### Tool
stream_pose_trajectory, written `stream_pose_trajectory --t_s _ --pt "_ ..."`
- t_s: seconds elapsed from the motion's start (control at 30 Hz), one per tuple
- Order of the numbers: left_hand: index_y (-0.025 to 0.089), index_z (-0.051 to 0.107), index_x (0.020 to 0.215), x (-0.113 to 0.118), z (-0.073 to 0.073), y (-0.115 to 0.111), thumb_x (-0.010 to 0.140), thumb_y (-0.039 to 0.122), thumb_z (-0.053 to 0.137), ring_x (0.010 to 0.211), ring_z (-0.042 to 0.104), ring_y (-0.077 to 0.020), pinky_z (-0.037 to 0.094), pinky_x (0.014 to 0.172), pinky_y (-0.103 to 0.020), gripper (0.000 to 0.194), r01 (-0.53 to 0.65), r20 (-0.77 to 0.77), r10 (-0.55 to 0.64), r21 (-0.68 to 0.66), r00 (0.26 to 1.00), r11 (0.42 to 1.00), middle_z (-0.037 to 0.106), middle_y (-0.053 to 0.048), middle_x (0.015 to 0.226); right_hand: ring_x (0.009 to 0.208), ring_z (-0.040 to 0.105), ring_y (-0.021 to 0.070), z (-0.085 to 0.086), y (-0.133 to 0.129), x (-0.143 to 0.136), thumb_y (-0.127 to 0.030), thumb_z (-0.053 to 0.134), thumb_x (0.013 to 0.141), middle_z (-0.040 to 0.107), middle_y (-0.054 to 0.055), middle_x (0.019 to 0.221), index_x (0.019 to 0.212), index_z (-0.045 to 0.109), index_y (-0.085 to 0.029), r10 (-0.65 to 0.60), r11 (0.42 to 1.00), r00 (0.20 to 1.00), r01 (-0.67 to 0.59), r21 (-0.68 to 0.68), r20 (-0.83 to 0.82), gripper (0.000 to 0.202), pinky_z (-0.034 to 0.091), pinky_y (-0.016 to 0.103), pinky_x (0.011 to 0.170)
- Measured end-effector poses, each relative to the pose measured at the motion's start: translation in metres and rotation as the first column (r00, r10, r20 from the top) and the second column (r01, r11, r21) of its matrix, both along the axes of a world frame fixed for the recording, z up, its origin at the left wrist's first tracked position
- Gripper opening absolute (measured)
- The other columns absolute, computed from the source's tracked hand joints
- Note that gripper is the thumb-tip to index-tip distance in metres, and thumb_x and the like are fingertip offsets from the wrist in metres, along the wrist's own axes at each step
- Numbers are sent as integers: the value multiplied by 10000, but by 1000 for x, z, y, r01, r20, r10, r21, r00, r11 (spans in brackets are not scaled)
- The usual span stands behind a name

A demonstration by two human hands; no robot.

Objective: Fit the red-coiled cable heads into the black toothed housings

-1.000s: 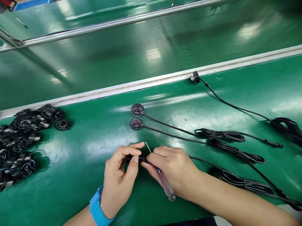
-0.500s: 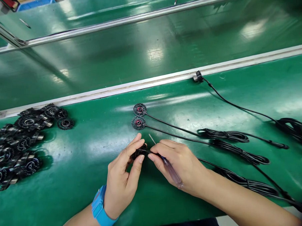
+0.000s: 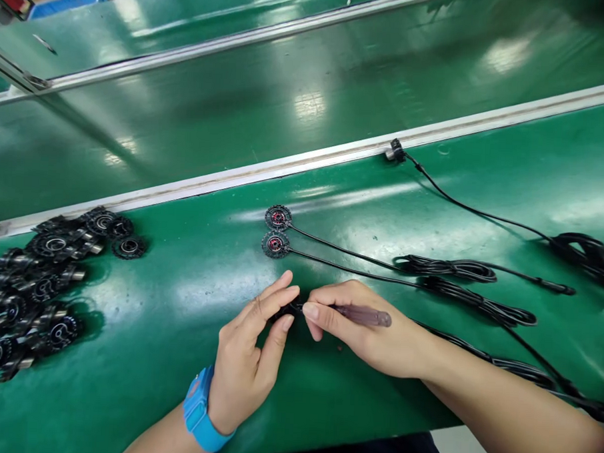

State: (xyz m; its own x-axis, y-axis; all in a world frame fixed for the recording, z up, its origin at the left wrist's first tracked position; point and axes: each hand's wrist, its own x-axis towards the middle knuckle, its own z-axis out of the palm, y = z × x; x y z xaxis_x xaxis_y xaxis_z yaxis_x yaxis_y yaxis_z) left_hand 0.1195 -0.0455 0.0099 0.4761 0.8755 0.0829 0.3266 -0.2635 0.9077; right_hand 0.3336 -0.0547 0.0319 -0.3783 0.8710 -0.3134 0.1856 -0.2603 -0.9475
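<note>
My left hand (image 3: pixel 249 351) grips a small black part (image 3: pixel 287 310) between thumb and fingers; most of it is hidden by them. A screwdriver (image 3: pixel 364 315) with a translucent purplish handle is pinched in my right hand (image 3: pixel 377 346), its tip end pointing left at the black part. Whether the tip touches the part cannot be made out. Just beyond my hands lie two toothed black discs with red centres, a farther disc (image 3: pixel 278 217) and a nearer disc (image 3: pixel 275 244), each joined to a black cable running right.
On the left sits a pile of black toothed parts with metal ends (image 3: pixel 49 285). Bundled black cables (image 3: pixel 479 304) lie to the right, some partly behind my right forearm. A cabled black clamp-like piece (image 3: pixel 396 151) rests by the pale metal rail (image 3: pixel 264 173) across the green bench.
My right hand has turned the screwdriver, swinging its handle up and right, and its tip end now meets the area of the black part. My left hand keeps its hold nearly in place.
</note>
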Motion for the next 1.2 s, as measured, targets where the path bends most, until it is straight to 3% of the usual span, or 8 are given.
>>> stream_pose_trajectory --t_s 0.13,0.33,0.43,0.53,0.63,0.77,1.03,1.2 --pt "376 563 1389 0 -1 -1 998 132 572 1246 636 -205 556 1061 -342 460 -32 7 32 10 999 999 560 17 1486 499 378 91 -4 2 -1 -563 532 983 402 -54 530 695 641 -184 12 992 997 -22 -127 -79 488 279 248 482" --pt "393 576 1366 0 2 -3 996 167 597 1160 684 -189 607 922 -276 434 -67 26 69 -54 997 996 582 29 1464 492 391 85 -14 3 -7 -594 520 979 430 -49 544 684 629 -170 -69 983 978 34 -180 -196 527 321 228 484" --pt "395 578 1360 1 2 -5 1000 178 603 1144 688 -173 606 858 -231 421 -109 43 113 -93 993 990 584 32 1463 487 409 81 -15 2 -12 -554 518 994 463 -48 559 711 642 -175 -116 989 990 107 -100 -84 489 318 221 474" --pt "380 568 1369 2 1 -6 1010 177 591 1266 619 -187 589 911 -227 413 -126 92 139 -136 986 983 572 24 1476 577 471 93 -13 -1 -16 -448 581 983 548 -35 672 825 628 -190 -191 977 982 191 93 0 306 364 220 532" --pt "371 566 1370 3 0 -6 1015 179 586 1338 561 -198 569 982 -244 404 -135 131 159 -176 979 975 562 22 1486 700 553 117 -11 -3 -18 -296 650 924 618 -8 815 913 586 -203 -229 933 973 211 291 29 114 440 239 632" --pt "376 564 1370 4 0 -5 1018 191 586 1255 627 -188 570 988 -254 398 -158 115 182 -191 976 969 554 23 1494 643 534 99 -13 -4 -19 -201 618 937 611 -19 761 891 599 -202 -282 853 953 195 485 111 50 427 228 610" --pt "383 580 1350 3 1 -4 1003 184 604 1231 642 -186 603 893 -229 400 -144 35 150 -134 988 980 558 37 1489 557 467 72 -13 -6 -27 -271 593 985 565 -43 665 809 610 -191 -286 900 953 231 370 99 194 364 197 527" --pt "341 613 1318 3 3 -3 999 183 618 1233 645 -202 599 961 -255 356 -135 156 172 -225 973 965 606 -1 1441 564 465 75 -12 -5 -26 -279 582 993 566 -39 674 799 599 -194 -284 903 955 235 359 90 212 360 200 529"
